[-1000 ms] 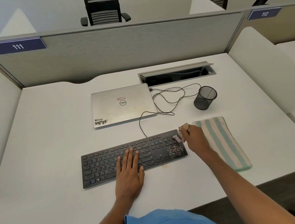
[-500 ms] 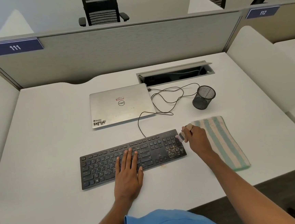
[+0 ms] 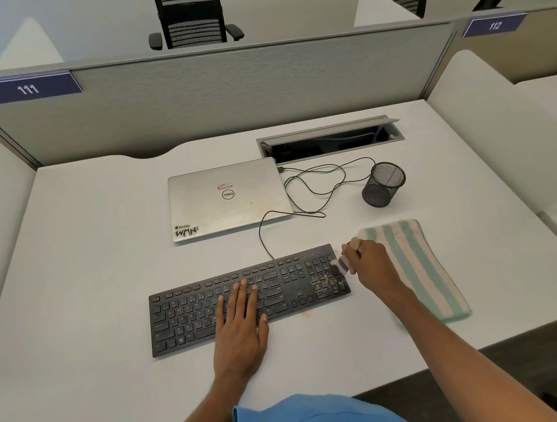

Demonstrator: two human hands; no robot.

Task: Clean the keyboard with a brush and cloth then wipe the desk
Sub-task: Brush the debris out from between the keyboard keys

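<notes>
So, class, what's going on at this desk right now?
A person is cleaning a keyboard. The left hand lies flat on the middle keys. The right hand grips a small brush at the number-pad end, where crumbs show. A striped cloth lies untouched on the desk to the right. A closed laptop and a mesh cup sit behind.

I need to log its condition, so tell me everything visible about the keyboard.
The keyboard is black, flat and full-size, plastic by its look, lying slightly askew on the white desk in front of the closed laptop. A thin black cable leaves its back edge. Pale dust or crumbs speckle the number pad at its right end. The left hand rests flat on the middle keys; the right hand holds a small brush against that right end.
</notes>
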